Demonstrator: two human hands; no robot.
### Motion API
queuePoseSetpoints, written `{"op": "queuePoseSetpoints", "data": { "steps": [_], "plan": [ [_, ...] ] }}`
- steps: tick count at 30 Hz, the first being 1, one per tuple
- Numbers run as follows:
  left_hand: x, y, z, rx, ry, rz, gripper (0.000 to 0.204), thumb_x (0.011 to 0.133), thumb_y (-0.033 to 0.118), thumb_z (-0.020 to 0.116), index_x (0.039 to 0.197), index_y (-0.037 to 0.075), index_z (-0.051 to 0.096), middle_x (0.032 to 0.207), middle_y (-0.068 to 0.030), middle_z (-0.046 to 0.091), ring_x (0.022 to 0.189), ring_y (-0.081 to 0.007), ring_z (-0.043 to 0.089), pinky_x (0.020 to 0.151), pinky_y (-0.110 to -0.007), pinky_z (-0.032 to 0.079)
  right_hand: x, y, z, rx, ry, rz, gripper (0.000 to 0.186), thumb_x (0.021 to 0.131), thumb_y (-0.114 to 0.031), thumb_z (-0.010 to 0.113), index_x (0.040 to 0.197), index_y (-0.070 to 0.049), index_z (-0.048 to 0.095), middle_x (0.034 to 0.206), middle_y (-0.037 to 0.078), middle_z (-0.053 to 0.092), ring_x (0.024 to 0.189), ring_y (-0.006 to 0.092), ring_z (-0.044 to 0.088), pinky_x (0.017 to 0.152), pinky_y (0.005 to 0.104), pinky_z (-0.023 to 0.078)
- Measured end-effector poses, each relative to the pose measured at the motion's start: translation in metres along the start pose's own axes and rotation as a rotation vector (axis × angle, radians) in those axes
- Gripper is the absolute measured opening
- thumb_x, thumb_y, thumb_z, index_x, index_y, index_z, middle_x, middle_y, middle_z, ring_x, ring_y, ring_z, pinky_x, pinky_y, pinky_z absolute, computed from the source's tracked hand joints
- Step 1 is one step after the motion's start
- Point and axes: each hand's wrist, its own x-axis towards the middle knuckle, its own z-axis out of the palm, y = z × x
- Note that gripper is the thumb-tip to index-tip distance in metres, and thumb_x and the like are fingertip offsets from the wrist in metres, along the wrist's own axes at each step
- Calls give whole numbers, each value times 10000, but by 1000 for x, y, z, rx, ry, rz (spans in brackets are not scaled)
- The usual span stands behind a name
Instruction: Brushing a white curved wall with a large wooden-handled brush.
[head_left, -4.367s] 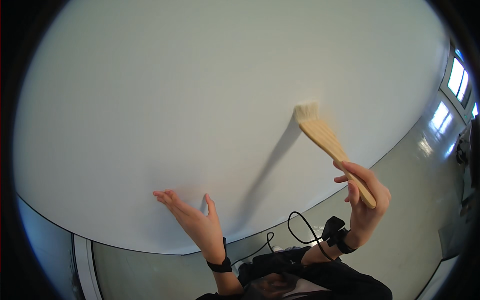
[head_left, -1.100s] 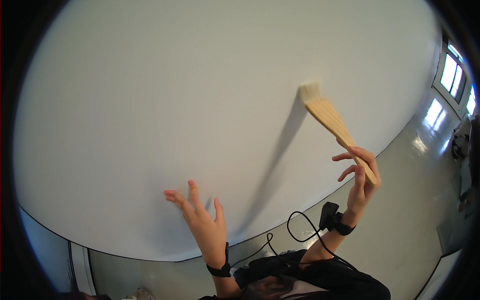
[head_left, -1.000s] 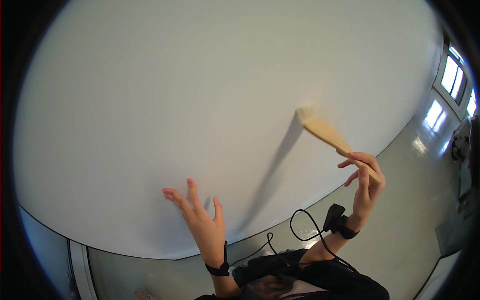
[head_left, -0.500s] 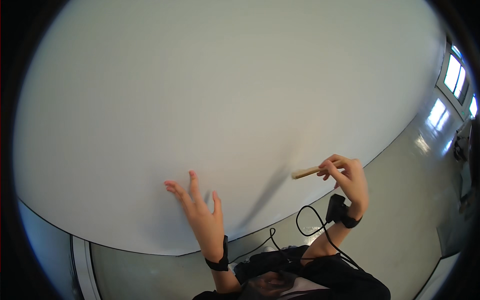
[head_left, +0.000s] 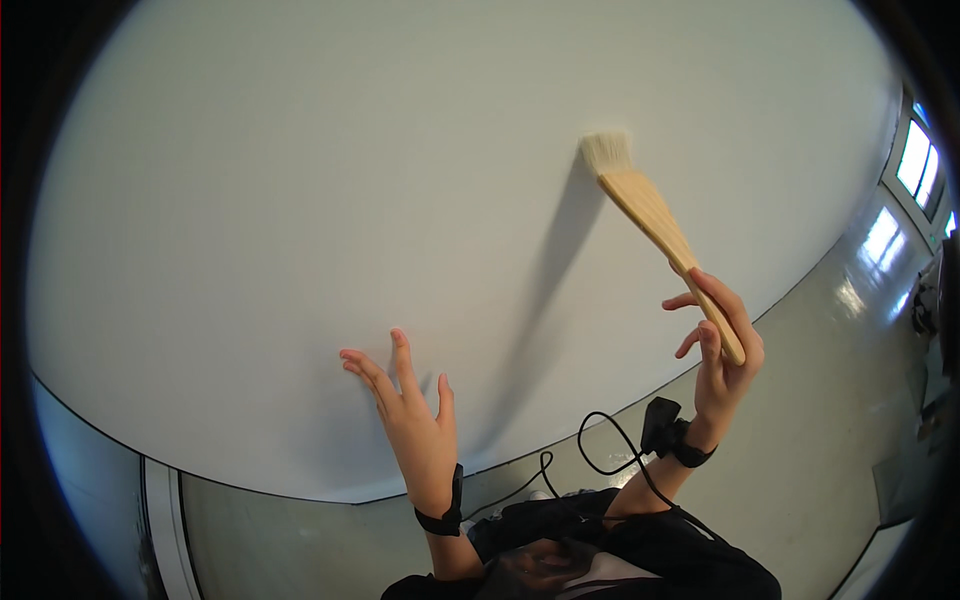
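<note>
My right hand [head_left: 720, 340] grips the narrow handle of a wide, pale wooden brush [head_left: 650, 220], with some fingers curled loosely out to its side. The brush points up and left; its cream bristles [head_left: 605, 150] are at the large white surface [head_left: 300, 180], and a long shadow runs down from them. My left hand [head_left: 410, 425] is open, fingers spread, its fingertips at or just off the lower part of that surface; I cannot tell whether they press on it. Black straps circle both wrists, with a small black device [head_left: 660, 428] and looped cable at the right one.
The white surface fills most of the view, its curved edge [head_left: 200, 478] low. Beyond lie a glossy floor [head_left: 820, 420], a white-framed window [head_left: 918, 160] at the right, dark items [head_left: 925, 310] at the far right and a pale upright strip [head_left: 165, 520] at the lower left.
Since half a second ago the brush has swung up from low and nearly level to slanting, bristles much higher on the surface. My left hand has shifted slightly up and right.
</note>
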Motion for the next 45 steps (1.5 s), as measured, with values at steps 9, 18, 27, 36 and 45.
{"op": "queuePoseSetpoints", "data": {
  "steps": [9,18,27,36,45],
  "plan": [
    [11,-11,0,72,-1,39,792,931,69,699,1622,177,328,1698,-298,-25,1549,-535,80,1181,-555,341,3,-30,-3,-296,-246,304,218,1000,-149,652,1160,-33,742,856,63,727,671,101,636,530,224,452],
    [3,-8,-6,23,5,45,752,948,84,685,1617,212,366,1703,-287,0,1550,-528,93,1184,-557,330,1,15,-5,-436,-601,540,294,1015,-266,629,1061,-8,762,867,80,780,715,121,718,528,245,487],
    [9,-6,-1,0,-31,21,751,961,39,654,1625,212,349,1713,-260,16,1575,-467,58,1235,-500,239,2,1,-16,69,-164,-27,477,1057,-334,550,1108,117,696,996,240,750,754,261,740,478,246,503],
    [0,-4,4,59,11,55,758,953,53,671,1621,225,355,1711,-259,33,1565,-482,106,1247,-537,215,1,1,1,-101,-13,-45,372,1032,-236,634,1182,101,677,1120,172,731,854,251,749,508,238,524],
    [8,-11,2,36,0,52,751,949,71,675,1617,212,361,1707,-265,-5,1547,-527,107,1226,-570,277,2,-26,-3,-246,-156,213,201,1008,-91,611,1118,21,736,930,92,746,720,120,679,528,214,458]
  ]
}}
